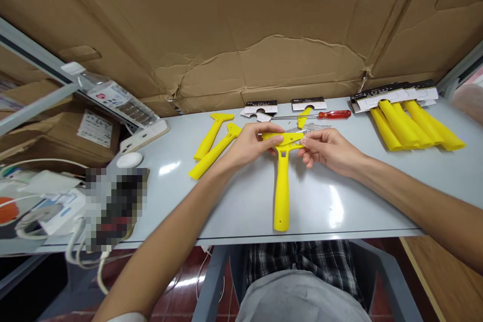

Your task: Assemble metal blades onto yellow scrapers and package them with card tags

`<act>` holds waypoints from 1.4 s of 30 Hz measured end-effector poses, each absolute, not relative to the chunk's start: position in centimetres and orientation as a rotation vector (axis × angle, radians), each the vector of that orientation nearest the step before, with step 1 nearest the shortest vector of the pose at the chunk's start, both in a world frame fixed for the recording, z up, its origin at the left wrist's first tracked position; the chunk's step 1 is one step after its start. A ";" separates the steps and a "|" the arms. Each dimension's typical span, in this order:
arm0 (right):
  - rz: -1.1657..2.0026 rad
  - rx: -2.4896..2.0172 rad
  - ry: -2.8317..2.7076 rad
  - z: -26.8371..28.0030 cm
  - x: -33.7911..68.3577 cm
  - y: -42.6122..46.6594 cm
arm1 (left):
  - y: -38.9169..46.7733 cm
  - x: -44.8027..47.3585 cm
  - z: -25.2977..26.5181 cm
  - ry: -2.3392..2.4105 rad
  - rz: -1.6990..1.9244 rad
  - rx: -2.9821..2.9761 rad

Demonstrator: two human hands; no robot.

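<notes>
A yellow scraper (282,186) with a T-shaped head lies upright in my view, its handle pointing toward me. My left hand (253,144) is closed on the left end of its head, thumb on top. At the right end, my right hand (331,152) pinches the head's edge; whether a small part sits between those fingertips I cannot tell. Just behind the head are a small yellow plate (303,118) and some clear plastic, partly covered. A screwdriver (334,114) with a red handle lies behind my hands.
Two yellow scraper handles (210,138) lie left of my left hand. Black-and-white cards (308,104) are at the back. Carded yellow scrapers (409,123) are piled at right. A bottle (121,100), a phone (145,136), a white mouse-like object (129,160) and cables occupy the left.
</notes>
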State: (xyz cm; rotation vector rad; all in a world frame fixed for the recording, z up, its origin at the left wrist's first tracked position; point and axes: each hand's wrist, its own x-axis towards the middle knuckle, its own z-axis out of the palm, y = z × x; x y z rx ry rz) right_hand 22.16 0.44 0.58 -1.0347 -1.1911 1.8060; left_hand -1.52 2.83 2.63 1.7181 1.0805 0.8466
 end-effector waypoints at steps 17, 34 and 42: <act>1.949 -0.918 -1.129 0.3 22.6 1.1 | 3.3 -2.2 2.5 0.929 0.815 1.610; 1.982 -0.898 -1.138 0.1 22.9 1.3 | 2.9 -2.7 3.7 0.844 0.713 1.836; 1.965 -1.055 -1.110 0.5 22.2 0.8 | 3.1 -2.7 3.2 0.838 0.667 1.928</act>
